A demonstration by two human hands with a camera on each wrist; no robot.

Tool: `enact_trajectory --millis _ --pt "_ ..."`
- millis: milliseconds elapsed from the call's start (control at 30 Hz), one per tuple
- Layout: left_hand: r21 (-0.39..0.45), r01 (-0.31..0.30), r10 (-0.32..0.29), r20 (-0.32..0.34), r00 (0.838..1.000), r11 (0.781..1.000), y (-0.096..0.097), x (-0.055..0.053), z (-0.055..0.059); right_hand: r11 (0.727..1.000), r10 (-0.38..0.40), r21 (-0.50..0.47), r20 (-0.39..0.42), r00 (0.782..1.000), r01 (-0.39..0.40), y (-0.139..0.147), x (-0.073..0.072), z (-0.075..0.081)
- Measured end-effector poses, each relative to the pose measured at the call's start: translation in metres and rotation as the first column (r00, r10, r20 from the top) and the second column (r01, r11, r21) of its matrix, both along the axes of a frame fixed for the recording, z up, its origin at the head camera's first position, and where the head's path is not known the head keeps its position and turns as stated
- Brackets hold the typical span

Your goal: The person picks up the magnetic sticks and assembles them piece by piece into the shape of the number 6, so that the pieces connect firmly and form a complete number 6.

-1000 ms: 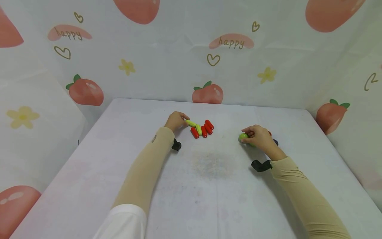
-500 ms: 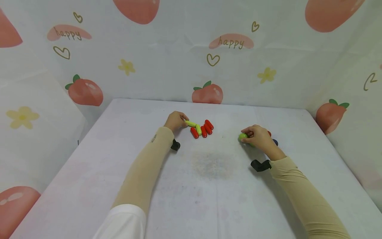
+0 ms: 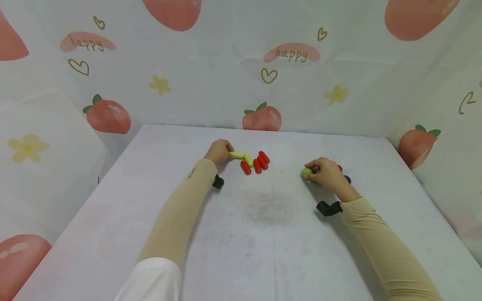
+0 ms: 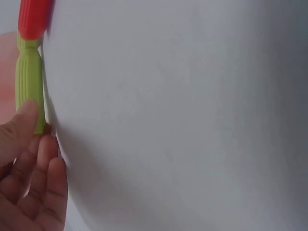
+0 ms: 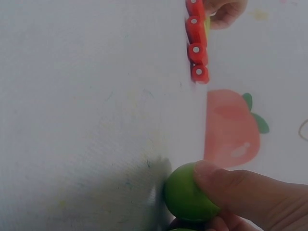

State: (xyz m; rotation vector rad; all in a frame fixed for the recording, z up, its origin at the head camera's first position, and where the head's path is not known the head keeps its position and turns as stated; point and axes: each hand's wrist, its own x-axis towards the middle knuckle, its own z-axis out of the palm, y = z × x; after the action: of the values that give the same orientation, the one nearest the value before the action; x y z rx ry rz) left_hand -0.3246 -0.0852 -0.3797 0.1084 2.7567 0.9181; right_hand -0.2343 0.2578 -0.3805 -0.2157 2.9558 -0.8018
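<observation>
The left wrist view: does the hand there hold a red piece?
No, the left hand pinches one end of a yellow-green piece, and the red piece appears above, apart from the fingers.

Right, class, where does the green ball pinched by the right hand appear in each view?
Head: the green ball is right of centre, in the right hand.
Left wrist: not in it.
Right wrist: near the bottom, a little right of centre.
Shared landmark: red pieces, in all three views.
</observation>
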Motion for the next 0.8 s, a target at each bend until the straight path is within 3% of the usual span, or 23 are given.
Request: enact_trajectory --millis 167,333,567,800 --pt "-0.039 0.058 -0.058 -0.001 0.998 0.998 -0.004 -0.003 0.001 1.000 0.005 0.004 -0.008 1.000 -0.005 0.001 0.000 0.001" --pt "-0.093 0.146 -0.141 0.054 0.988 0.985 -0.006 -0.009 0.000 1.000 0.006 0.005 -0.006 1.000 -0.006 0.002 -0.001 0.000" --pt "-0.139 0.188 -0.158 0.203 0.966 0.972 -0.003 -0.016 -0.002 1.000 0.010 0.009 -0.008 1.000 -0.010 0.001 -0.001 0.000" --pt "-0.181 0.246 -0.203 0.228 0.952 0.952 -0.002 -0.015 0.000 1.000 0.012 0.011 -0.012 1.000 -0.012 0.002 0.000 0.001"
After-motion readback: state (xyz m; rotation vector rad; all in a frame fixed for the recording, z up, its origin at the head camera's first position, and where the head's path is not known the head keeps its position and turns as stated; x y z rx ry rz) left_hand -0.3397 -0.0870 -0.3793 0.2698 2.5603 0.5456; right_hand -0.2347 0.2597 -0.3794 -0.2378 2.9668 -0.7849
